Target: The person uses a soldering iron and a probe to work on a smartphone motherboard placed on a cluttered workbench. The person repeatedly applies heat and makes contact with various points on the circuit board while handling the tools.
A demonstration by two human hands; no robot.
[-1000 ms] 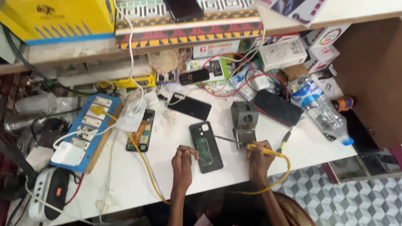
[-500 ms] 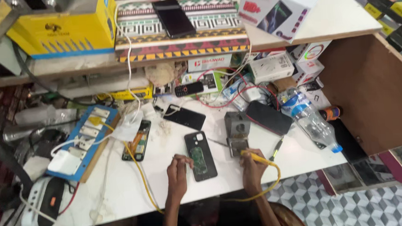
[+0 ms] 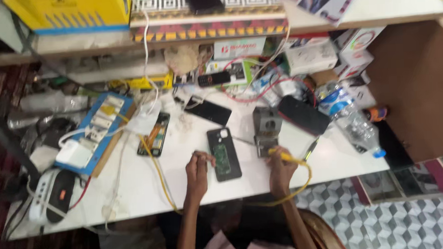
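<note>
Head view: you are steadying the opened phone [image 3: 223, 154] on the tabletop [image 3: 133, 184] with your left hand [image 3: 197, 171], grip pinching its edge, while your right hand [image 3: 280, 168] is clenching a yellow-handled tool [image 3: 290, 158] beside it.

A clear plastic bottle [image 3: 351, 120] lies at the right of the white table [image 3: 134, 187]. A blue power strip [image 3: 93, 131] sits left, a yellow box [image 3: 69, 11] on the far shelf.
</note>
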